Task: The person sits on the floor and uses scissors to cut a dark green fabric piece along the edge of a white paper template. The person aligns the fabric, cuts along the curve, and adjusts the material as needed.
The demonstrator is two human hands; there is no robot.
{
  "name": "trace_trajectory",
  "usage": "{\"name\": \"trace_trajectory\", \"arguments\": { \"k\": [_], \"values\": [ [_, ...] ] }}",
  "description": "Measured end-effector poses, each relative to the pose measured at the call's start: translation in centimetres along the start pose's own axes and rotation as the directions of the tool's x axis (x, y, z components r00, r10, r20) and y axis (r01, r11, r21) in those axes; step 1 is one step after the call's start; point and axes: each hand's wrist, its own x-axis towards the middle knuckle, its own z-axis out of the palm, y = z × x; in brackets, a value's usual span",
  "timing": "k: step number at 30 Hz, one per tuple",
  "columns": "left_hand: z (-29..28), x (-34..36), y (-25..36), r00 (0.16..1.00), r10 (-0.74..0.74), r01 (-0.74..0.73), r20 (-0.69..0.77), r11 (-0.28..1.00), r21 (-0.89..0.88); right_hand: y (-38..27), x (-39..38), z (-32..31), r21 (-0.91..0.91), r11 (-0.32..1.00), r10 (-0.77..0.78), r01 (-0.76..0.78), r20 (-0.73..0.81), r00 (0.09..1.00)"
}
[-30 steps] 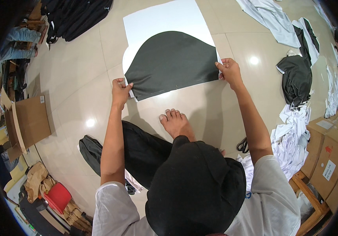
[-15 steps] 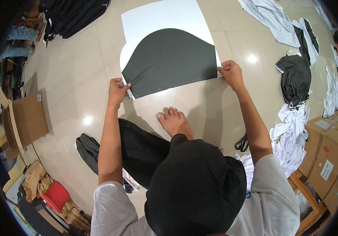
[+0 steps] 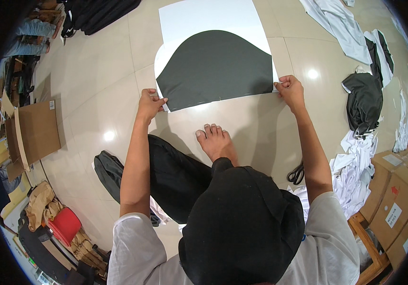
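Observation:
A dark grey fabric piece point(image 3: 216, 69) with a curved, domed far edge and a nearly straight near edge lies flat on white sheets point(image 3: 208, 16) on the floor. At its near left corner, my left hand point(image 3: 151, 105) is closed, thumb and fingertips pinching the edge where the white layer shows under the grey. My right hand point(image 3: 291, 93) pinches the near right corner in the same way. The fingers hide how many layers each hand has hold of. My bare foot point(image 3: 217, 145) rests on the floor just short of the near edge.
Black scissors point(image 3: 296, 174) lie by my right forearm, beside a heap of white fabric scraps point(image 3: 351, 175). Cardboard boxes point(image 3: 389, 199) stand at right, an open carton point(image 3: 37, 130) at left. Dark garments point(image 3: 104, 14) lie far left; a black-and-white garment point(image 3: 363, 102) lies right.
Creases near the fabric's left corner have smoothed out. Both hands keep their pinch at the corners. The whole view has shifted slightly.

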Motion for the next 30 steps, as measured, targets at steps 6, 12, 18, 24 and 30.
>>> {"name": "trace_trajectory", "arguments": {
  "k": [6,12,18,24,30],
  "values": [
    [0.0,-0.1,-0.1,1.0,0.01,-0.01,0.008,0.997,0.08,0.5,0.1,-0.1,-0.025,0.999,-0.02,0.02,-0.003,1.0],
    [0.4,-0.2,-0.3,0.998,0.041,-0.036,-0.043,0.995,0.098,0.8,0.0,-0.3,0.007,1.0,-0.027,0.027,-0.004,1.0],
    [0.2,0.2,-0.8,0.998,0.025,-0.017,-0.06,0.992,0.127,-0.3,-0.7,-0.8,-0.035,0.999,0.002,-0.002,0.004,1.0],
    [0.2,0.4,-0.9,0.998,0.037,-0.031,-0.047,0.993,0.115,1.2,-0.2,-0.7,-0.039,0.998,-0.052,0.052,-0.013,0.999],
    [0.1,0.4,-1.0,0.998,0.036,-0.03,-0.043,0.991,0.128,1.7,-0.1,-0.5,-0.041,0.997,-0.062,0.062,-0.001,0.998]
  ]
}}
